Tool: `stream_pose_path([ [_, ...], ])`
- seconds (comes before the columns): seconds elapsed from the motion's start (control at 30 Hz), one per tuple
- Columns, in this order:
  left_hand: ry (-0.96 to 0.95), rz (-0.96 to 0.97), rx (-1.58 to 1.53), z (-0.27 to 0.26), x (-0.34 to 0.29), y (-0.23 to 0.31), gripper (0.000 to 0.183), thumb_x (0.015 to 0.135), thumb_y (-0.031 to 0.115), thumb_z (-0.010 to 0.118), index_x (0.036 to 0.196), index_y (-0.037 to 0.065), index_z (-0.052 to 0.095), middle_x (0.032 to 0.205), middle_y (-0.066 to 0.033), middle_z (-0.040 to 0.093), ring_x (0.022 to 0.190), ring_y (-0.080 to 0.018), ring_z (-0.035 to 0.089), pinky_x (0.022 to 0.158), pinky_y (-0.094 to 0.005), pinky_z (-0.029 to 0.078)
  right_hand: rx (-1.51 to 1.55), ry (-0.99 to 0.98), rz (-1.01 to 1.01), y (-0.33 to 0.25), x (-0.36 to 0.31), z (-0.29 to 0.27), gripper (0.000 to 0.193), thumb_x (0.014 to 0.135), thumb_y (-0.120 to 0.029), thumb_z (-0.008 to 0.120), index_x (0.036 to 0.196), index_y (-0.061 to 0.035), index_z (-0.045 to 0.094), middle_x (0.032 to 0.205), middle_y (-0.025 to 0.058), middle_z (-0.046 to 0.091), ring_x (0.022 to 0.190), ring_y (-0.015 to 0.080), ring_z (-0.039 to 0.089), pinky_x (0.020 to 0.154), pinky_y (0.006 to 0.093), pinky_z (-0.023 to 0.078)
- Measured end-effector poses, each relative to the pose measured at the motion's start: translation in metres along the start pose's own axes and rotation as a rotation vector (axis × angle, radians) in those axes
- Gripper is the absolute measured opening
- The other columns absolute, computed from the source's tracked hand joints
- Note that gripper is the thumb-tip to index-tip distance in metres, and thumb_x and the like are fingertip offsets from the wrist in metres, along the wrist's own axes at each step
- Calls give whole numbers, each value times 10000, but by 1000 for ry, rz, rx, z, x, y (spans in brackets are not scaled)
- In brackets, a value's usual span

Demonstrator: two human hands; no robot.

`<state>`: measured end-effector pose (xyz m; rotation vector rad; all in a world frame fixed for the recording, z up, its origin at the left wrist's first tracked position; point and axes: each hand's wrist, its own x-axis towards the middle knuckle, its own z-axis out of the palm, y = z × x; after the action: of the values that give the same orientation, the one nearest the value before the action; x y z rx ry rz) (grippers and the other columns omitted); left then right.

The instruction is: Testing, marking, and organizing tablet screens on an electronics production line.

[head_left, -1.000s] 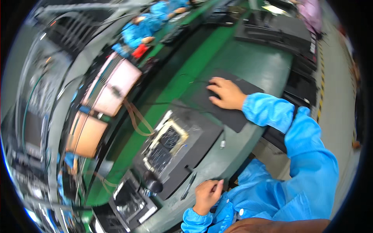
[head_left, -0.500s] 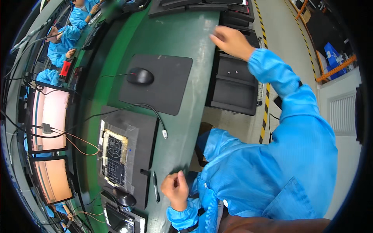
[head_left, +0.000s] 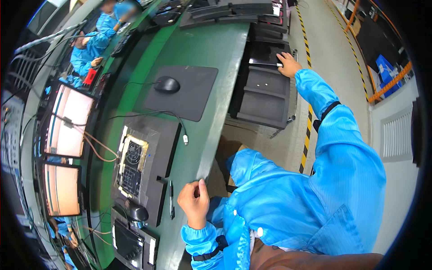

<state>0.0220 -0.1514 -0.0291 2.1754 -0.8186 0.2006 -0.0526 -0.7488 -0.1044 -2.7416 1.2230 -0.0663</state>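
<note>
My right hand (head_left: pixel 289 64) reaches out over a black foam tray (head_left: pixel 263 108) beside the bench. Its fingers are stretched out at the edge of a flat, glossy black panel (head_left: pixel 263 54) lying in the tray's far section. A small white patch shows by the fingers; I cannot tell what it is. My left hand (head_left: pixel 194 202) is curled closed by the bench's front edge, with nothing visible in it. A black pen (head_left: pixel 171 200) lies to its left, next to a black fixture (head_left: pixel 155 180) with a taped, dark rectangular inset.
On the green bench (head_left: pixel 216 90) lie a mouse pad (head_left: pixel 193 96), a black mouse (head_left: pixel 167 84) and a cable with a white plug (head_left: pixel 185 139). Two lit monitors (head_left: pixel 69 121) stand left. Stacked black trays (head_left: pixel 225 13) fill the far end. Co-workers (head_left: pixel 87 49) sit at far left.
My right hand has moved from above the bench's edge rightward and down to the black panel in the tray. The left hand stays curled near the pen. The whole view has shifted slightly.
</note>
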Motion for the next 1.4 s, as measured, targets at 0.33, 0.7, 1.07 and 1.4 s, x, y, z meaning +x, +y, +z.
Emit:
stream_pose_path([
  [0.33,66,132,-185,-29,-17,33,103,890,16,738,810,-6,677,675,-88,624,581,-174,591,558,-296,459,-213,607,-508,65,-21,-77,384,838,17,580,1204,-65,661,1197,136,708,1147,319,653,1000,460,502],
  [0.7,-247,-31,-1323,29,19,88,1310,778,292,910,1658,186,-55,1638,-224,271,1548,-374,231,1197,-562,306,70,854,-1013,-150,-203,-143,265,865,15,633,1118,-32,694,1014,124,743,884,293,716,716,387,545],
  [1.07,836,-446,-1619,-125,-83,-2,336,1000,107,587,1314,-10,608,1323,-165,667,1228,-311,642,1089,-499,498,561,440,-1487,-345,-184,-63,208,810,-85,733,1009,-42,693,1082,118,652,1072,313,631,954,481,495],
  [1.4,742,-265,-1871,-139,-136,-27,258,1020,103,552,1175,-40,699,1262,-186,704,1223,-309,651,1112,-500,473,360,41,-1452,-354,-173,-79,141,860,-126,731,959,-49,667,995,109,622,1064,320,601,1050,469,428],
])
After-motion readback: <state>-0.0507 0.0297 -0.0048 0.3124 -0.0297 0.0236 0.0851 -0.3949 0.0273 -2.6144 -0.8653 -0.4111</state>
